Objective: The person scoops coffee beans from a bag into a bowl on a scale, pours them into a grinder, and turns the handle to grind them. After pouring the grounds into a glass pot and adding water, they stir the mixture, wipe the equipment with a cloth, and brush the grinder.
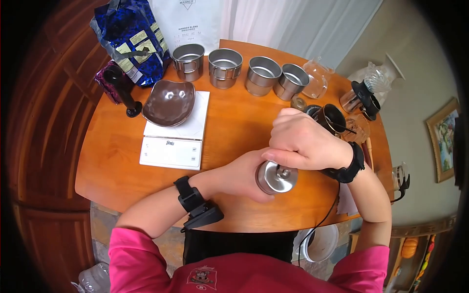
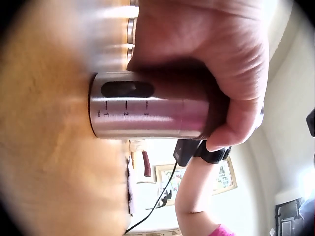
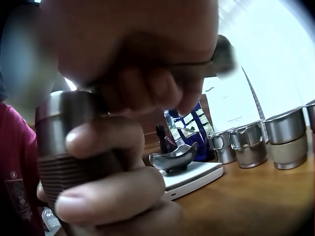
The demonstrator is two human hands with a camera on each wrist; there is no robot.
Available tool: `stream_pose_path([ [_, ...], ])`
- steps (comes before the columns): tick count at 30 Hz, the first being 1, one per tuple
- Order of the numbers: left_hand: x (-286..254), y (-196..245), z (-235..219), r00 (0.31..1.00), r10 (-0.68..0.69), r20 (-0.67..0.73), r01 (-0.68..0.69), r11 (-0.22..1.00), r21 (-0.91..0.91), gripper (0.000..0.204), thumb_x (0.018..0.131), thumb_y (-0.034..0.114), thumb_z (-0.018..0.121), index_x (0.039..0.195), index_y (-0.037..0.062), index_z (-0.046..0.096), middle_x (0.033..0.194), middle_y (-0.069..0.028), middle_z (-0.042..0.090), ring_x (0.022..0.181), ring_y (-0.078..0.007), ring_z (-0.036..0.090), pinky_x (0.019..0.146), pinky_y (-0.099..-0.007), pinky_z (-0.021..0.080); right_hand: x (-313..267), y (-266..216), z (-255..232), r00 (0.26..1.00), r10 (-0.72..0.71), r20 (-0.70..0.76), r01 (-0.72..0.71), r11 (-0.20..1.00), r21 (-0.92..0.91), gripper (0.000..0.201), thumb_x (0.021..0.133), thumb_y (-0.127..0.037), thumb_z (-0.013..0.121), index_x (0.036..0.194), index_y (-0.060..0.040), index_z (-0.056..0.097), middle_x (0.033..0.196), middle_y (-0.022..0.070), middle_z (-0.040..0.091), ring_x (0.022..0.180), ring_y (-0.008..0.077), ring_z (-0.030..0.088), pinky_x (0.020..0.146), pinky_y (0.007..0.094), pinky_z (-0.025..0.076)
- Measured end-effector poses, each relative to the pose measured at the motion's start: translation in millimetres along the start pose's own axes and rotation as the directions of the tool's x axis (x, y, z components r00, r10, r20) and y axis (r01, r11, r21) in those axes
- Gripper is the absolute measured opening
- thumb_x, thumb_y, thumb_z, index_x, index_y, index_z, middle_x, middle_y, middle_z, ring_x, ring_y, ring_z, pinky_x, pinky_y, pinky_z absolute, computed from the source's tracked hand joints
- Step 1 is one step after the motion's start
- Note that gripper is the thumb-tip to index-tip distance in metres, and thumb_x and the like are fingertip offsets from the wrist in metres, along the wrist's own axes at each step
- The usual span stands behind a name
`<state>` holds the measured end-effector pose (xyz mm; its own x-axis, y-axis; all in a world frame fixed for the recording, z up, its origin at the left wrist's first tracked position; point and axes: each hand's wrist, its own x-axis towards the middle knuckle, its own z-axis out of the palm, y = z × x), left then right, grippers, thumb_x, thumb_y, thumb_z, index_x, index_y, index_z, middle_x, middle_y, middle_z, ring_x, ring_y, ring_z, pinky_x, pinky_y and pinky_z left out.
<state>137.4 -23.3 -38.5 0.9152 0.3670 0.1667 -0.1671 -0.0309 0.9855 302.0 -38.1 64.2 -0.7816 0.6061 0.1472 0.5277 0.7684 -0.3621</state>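
Note:
A steel cylindrical grinder (image 1: pixel 278 177) stands upright near the front of the table, its lid and crank hub showing. My left hand (image 1: pixel 238 175) wraps round its body; the left wrist view shows the grinder (image 2: pixel 147 112) with a dark oval window, marks 1 to 3 and its base against the wood. Above the lid is my right hand (image 1: pixel 304 141), its fingers curled. In the right wrist view, my right hand (image 3: pixel 133 44) grips the crank, with a dark knob (image 3: pixel 224 56) at the far end, while my left hand's fingers (image 3: pixel 108 191) circle the ribbed body.
A brown dish (image 1: pixel 169 103) sits on a white scale (image 1: pixel 171 152) at left. Several steel cups, including one cup (image 1: pixel 225 71), line the back beside blue bag (image 1: pixel 134 44). Right of my hands are a black mug (image 1: pixel 333 118) and a glass dripper (image 1: pixel 376 80). A cable hangs over the front edge.

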Motion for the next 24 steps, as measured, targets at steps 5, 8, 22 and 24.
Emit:
stream_pose_path([
  [5,1,-7,5,0.993,0.120,-0.023,-0.121,0.992,-0.042,0.052,0.059,0.009,0.075,0.105,0.0067,0.051,0.098,-0.0020,0.056,0.092,-0.0110,0.053,0.080,-0.0270,0.043,-11,6,-3,0.888,-0.038,-0.459,0.201,0.928,0.313,0.024,0.084,-0.017,0.051,0.065,-0.0025,0.051,0.058,0.0067,0.047,0.053,0.0204,0.043,0.055,0.0324,0.035],
  [8,0,-3,4,0.998,0.069,0.014,-0.069,0.997,-0.016,0.060,0.058,0.007,0.073,0.113,0.0069,0.046,0.103,-0.0044,0.055,0.095,-0.0144,0.053,0.085,-0.0290,0.042,-22,-5,-21,0.934,0.133,-0.333,0.025,0.902,0.430,0.027,0.074,-0.026,0.064,0.079,-0.0025,0.053,0.068,0.0052,0.048,0.056,0.0166,0.046,0.053,0.0303,0.036],
  [22,1,-6,5,0.997,0.051,0.065,-0.053,0.998,0.021,0.064,0.057,0.013,0.079,0.113,0.0064,0.048,0.106,-0.0062,0.055,0.097,-0.0160,0.054,0.085,-0.0303,0.043,-25,-38,11,0.973,0.213,-0.084,-0.216,0.976,-0.030,0.044,0.054,-0.025,0.076,0.090,-0.0058,0.060,0.085,0.0074,0.048,0.058,0.0227,0.054,0.049,0.0310,0.044],
  [24,1,-6,5,0.998,0.056,0.042,-0.057,0.998,0.021,0.066,0.057,0.014,0.080,0.114,0.0062,0.048,0.107,-0.0067,0.055,0.098,-0.0169,0.054,0.085,-0.0301,0.043,-25,-34,11,0.979,0.182,-0.089,-0.182,0.983,0.010,0.047,0.053,-0.025,0.076,0.093,-0.0041,0.062,0.086,0.0072,0.050,0.059,0.0209,0.054,0.051,0.0285,0.045],
])
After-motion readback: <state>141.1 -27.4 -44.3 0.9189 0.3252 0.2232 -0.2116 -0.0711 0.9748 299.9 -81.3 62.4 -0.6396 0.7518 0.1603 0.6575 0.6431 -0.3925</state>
